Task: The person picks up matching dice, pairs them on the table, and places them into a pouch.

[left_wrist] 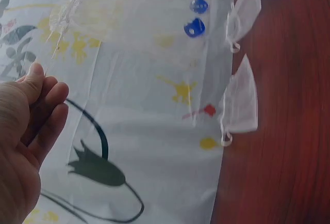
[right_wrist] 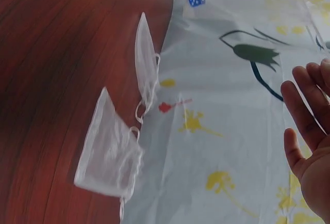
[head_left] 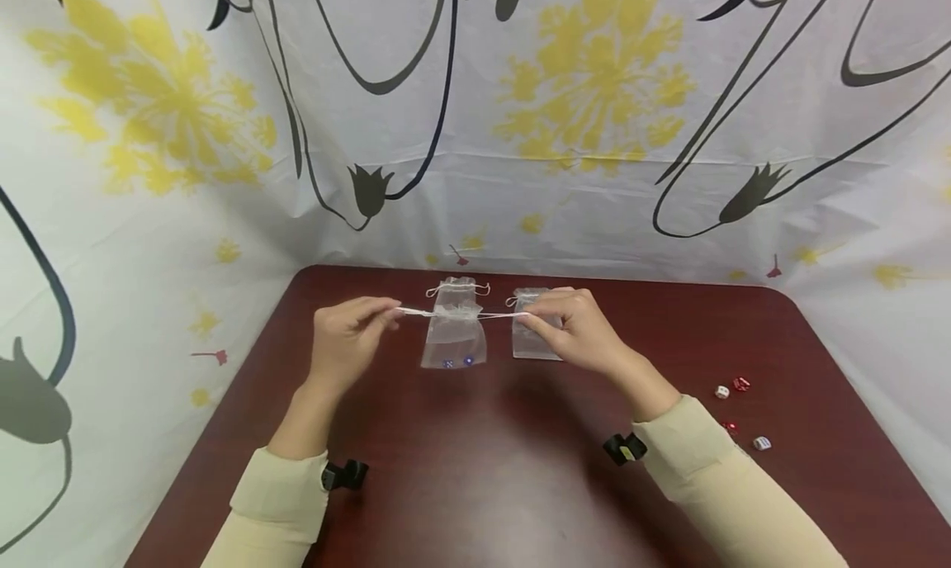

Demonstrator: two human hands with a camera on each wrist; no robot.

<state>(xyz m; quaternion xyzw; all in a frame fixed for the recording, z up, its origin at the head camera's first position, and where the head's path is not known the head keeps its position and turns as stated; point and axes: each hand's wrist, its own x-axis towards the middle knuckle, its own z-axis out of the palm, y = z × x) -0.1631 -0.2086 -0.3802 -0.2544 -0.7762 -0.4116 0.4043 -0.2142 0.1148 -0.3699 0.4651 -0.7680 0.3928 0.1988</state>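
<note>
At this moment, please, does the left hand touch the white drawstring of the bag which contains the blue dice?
Touching. The head view shows the left hand pinching the white drawstring between thumb and fingers.

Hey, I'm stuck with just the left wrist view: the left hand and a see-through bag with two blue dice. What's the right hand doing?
Observer: The right hand pinches a white string that runs from the neck of the bag.
Operator: Got it. Anything lying over on the right side of the table?
Observer: Yes, two white dice and two red dice show there, outside any bag.
</note>
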